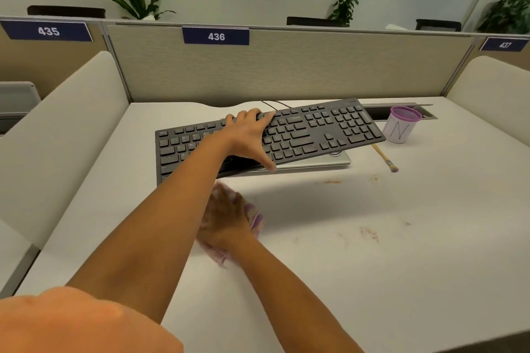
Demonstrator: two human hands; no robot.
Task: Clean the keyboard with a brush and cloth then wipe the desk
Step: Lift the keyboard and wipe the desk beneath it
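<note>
Left hand [247,135] grips keyboard [318,130]; right hand [226,218] seemingly presses cloth [257,220].

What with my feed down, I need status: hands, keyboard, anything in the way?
Left hand grips flat black keyboard, right end raised. Right hand presses pink cloth on white desk. Wooden-handled brush lies apart, right.

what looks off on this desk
The keyboard sits askew, its right end raised over a laptop, gripped by the left hand. Brownish smears mark the desk.
</note>
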